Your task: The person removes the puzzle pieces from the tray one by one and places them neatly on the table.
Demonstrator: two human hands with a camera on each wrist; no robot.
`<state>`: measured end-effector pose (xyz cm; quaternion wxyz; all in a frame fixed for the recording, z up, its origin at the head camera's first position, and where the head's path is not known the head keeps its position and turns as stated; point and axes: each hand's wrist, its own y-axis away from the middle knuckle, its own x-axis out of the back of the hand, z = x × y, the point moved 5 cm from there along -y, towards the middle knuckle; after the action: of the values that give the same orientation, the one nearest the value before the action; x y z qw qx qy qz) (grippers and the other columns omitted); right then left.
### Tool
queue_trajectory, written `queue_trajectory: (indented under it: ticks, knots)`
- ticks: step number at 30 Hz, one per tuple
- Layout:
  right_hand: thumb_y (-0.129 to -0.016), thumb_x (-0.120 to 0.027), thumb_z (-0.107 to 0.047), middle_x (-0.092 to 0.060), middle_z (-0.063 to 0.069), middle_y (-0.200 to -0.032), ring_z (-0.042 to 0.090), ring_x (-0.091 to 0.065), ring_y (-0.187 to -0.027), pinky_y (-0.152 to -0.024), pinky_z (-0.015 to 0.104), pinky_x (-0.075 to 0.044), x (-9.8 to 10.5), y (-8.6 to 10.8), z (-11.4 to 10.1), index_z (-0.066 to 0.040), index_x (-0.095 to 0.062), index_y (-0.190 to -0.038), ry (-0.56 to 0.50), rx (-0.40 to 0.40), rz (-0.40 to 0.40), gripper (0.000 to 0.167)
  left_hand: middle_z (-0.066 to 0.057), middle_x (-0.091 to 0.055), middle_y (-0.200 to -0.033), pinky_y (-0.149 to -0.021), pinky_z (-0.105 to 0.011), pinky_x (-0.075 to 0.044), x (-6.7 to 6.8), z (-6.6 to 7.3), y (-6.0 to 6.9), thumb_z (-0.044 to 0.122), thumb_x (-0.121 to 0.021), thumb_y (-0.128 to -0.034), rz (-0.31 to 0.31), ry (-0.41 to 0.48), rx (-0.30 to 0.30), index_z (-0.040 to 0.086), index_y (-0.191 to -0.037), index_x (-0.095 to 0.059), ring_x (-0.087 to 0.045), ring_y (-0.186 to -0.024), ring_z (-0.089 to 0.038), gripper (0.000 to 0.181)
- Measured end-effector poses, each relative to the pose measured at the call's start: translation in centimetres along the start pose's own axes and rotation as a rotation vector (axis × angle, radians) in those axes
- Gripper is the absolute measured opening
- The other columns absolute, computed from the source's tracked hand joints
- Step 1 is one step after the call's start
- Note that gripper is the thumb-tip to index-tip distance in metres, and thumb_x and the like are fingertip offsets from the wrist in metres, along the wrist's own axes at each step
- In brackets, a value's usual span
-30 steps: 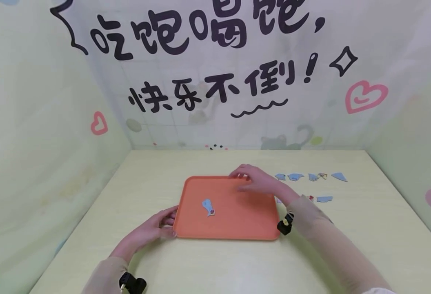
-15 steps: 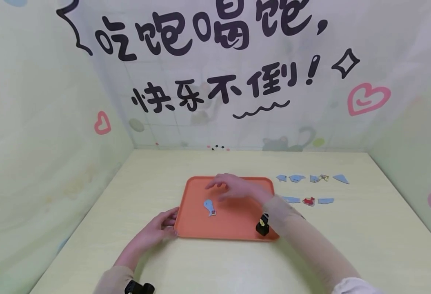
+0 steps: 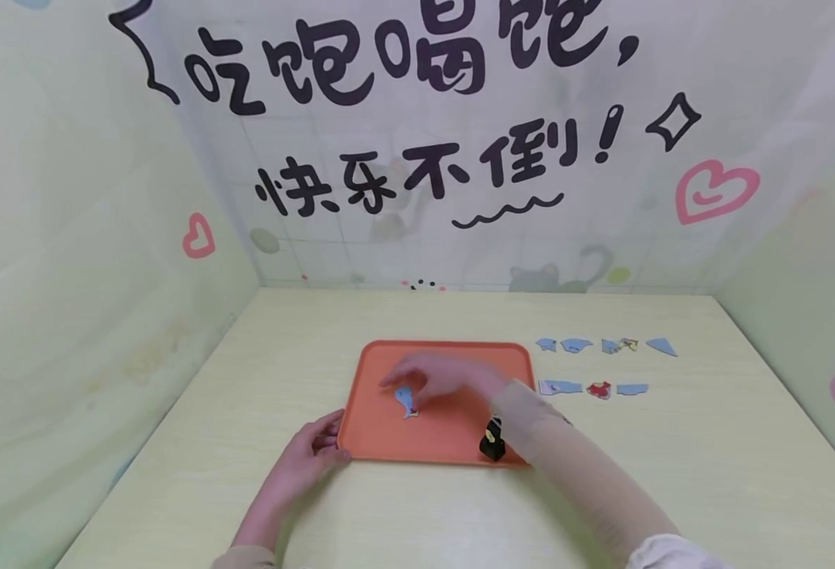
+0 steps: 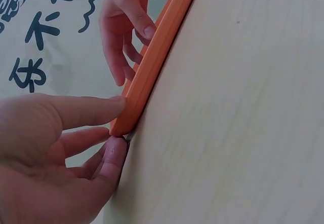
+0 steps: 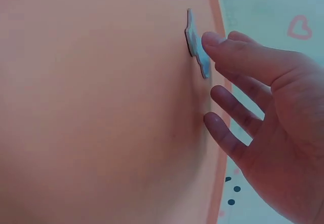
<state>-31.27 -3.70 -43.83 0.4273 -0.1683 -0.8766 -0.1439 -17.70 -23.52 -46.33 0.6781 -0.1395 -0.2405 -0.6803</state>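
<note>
In the head view, an orange tray (image 3: 446, 439) lies on the table, with one small blue puzzle piece (image 3: 403, 397) on its left half. My left hand (image 3: 311, 452) holds the tray's front left corner. The left wrist view shows its thumb (image 4: 96, 111) against the tray's edge and the other fingers bent around the corner. My right hand (image 3: 442, 374) is over the piece, thumb and fingers spread. In the right wrist view the thumb tip is close beside the puzzle piece (image 5: 196, 46); whether they touch, I cannot tell.
To the right of the tray, several puzzle pieces lie in two rows: a blue triangle (image 3: 663, 346), a red-patterned piece (image 3: 598, 390) and a blue strip (image 3: 632, 390) among them. A printed cloth wall (image 3: 389, 261) stands behind the table (image 3: 709, 458).
My right hand has moved left and down from the tray's far edge to the puzzle piece. The left hand stays at the tray's corner, its thumb slightly shifted onto the front edge.
</note>
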Motion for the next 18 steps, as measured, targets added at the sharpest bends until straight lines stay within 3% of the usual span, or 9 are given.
queue_trajectory:
  ticks: [3,11,18]
  knots:
    - [-0.091,-0.068,-0.012,-0.054,-0.003,-0.141,0.015,-0.045,-0.130,-0.108,0.030,-0.041,-0.22,-0.33,0.16,-0.023,-0.059,-0.138,0.047,-0.003,-0.020,0.049,-0.016,-0.059,-0.124,-0.086,-0.019,-0.049,0.00,-0.10,0.00,0.002,-0.074,-0.0822,0.003,0.020,0.000,0.002,-0.145,-0.047,-0.060,-0.108,-0.021,0.068]
    - [-0.089,-0.070,-0.010,-0.056,0.000,-0.130,0.015,-0.049,-0.113,-0.093,0.024,-0.046,-0.39,-0.44,0.79,-0.021,-0.066,-0.129,-0.003,-0.024,-0.002,0.042,-0.015,-0.058,-0.121,-0.083,-0.015,-0.050,0.00,-0.36,-0.18,0.002,-0.077,-0.0809,-0.016,0.072,-0.012,0.008,-0.147,-0.046,-0.056,-0.101,-0.017,0.073]
    - [-0.091,-0.070,-0.017,-0.057,-0.001,-0.125,0.017,-0.053,-0.109,-0.091,0.024,-0.045,-0.42,0.17,0.70,-0.022,-0.069,-0.125,-0.004,-0.042,0.025,0.035,-0.012,-0.059,-0.117,-0.081,-0.017,-0.047,-0.45,-0.23,0.53,0.007,-0.075,-0.0835,0.053,0.001,0.018,0.014,-0.146,-0.049,-0.054,-0.098,-0.015,0.068]
